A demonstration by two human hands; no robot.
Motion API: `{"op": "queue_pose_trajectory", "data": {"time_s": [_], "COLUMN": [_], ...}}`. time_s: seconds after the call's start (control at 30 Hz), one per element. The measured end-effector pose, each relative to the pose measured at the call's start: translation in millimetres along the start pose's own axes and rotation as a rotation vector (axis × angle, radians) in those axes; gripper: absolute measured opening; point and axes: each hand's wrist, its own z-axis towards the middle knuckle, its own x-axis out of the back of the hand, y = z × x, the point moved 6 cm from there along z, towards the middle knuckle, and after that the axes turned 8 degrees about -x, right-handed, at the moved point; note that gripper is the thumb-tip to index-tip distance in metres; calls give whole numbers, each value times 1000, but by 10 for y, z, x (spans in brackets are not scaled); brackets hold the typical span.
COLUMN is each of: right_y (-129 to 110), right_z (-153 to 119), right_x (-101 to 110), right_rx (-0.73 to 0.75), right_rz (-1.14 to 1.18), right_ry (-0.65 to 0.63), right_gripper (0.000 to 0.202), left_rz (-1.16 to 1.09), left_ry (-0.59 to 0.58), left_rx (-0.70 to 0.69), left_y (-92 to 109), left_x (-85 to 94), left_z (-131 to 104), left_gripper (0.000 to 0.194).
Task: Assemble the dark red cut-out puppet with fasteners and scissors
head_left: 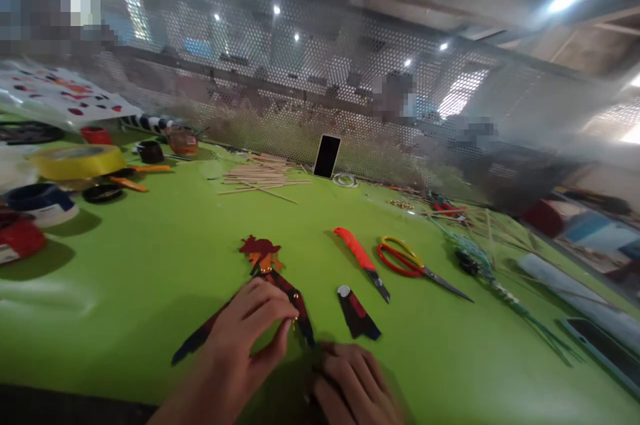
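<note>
A flat jointed puppet figure (270, 271) with a dark red hat and dark arms lies on the green table. My left hand (253, 321) covers its lower body, with thumb and forefinger pinched together beside the figure's right-hand arm. Tiny gold-coloured bits show at those fingertips; whether they are held or belong to the figure is unclear. Close to the end of that arm, my right hand (355, 381) is curled, slightly blurred, and what its fingers hold is hidden. A loose dark red and black cut-out piece (357, 313) lies just beyond my right hand.
Right of the figure lie a red-handled knife (356, 251) and scissors (417, 261). Thin wooden sticks (263, 175) and an upright phone (327, 156) are at the back. Yellow tape (80, 161) and paint pots (43, 201) stand left. Green strands (505, 291) lie right.
</note>
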Motion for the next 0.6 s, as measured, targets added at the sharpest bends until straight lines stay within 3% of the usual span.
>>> {"op": "queue_pose_trajectory", "data": {"time_s": [0.27, 0.43, 0.6], "right_y": [-8, 36, 62], "right_z": [-137, -263, -249], "right_x": [84, 97, 189], "right_rx": [-36, 47, -31], "right_rz": [71, 109, 195], "right_ry": [51, -156, -42], "right_gripper": [32, 25, 34], "left_rz": [-48, -106, -96], "left_ry": [-20, -108, -112], "left_rx": [2, 8, -22], "left_y": [69, 69, 106], "left_x": [-25, -96, -73], "left_z": [25, -18, -22], "left_gripper": [22, 22, 21]}}
